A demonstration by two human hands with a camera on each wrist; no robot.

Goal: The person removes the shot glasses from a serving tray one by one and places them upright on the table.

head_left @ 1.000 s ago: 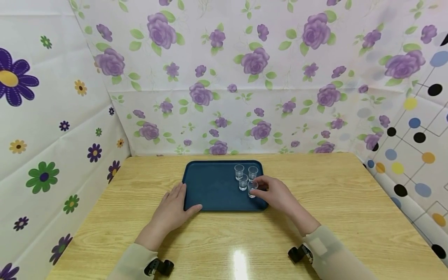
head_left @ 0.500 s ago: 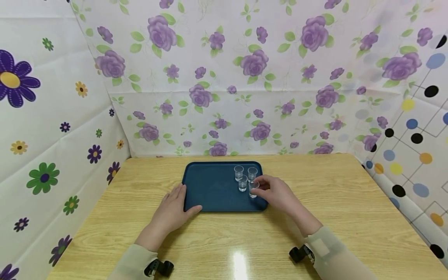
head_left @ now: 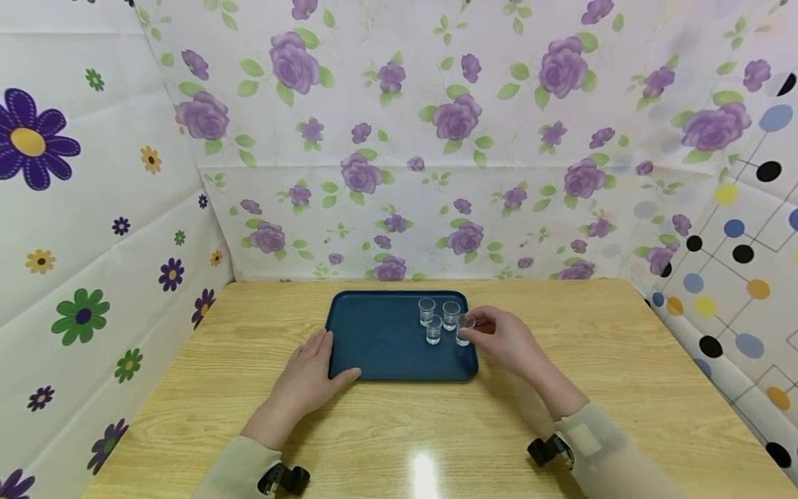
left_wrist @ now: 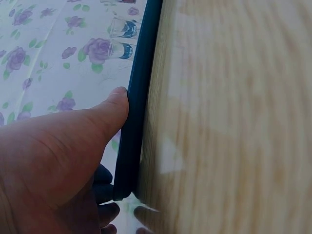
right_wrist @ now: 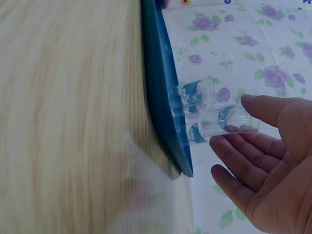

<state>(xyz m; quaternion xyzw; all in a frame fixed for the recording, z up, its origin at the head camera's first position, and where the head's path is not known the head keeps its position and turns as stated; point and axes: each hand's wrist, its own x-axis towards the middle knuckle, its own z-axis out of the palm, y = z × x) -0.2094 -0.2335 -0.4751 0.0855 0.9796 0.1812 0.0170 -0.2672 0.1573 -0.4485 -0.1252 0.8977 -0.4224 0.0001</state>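
In the head view, a dark blue tray [head_left: 380, 339] lies on the table with several small clear shot glasses at its right side. My right hand [head_left: 508, 339] pinches one shot glass [head_left: 463, 333] between thumb and fingers, close to the tray's right edge. That shot glass [right_wrist: 226, 121] looks slightly raised off the tray in the right wrist view. Left of it stand a front shot glass [head_left: 433, 331], a back-left one [head_left: 427, 313] and a back-right one [head_left: 451, 317]. At the tray's front left corner rests my left hand [head_left: 305, 378], fingers extended along the side, thumb [left_wrist: 114, 105] on the front rim.
The wooden table [head_left: 374, 430] reaches beyond the tray on both sides. A flowered cloth wall [head_left: 399, 173] closes off the back, with patterned cloths at left and right. Each wrist wears a small black camera [head_left: 545, 450].
My right hand has moved to the right with the pinched shot glass, away from the other glasses and toward the tray's right edge. The left hand stays on the corner.
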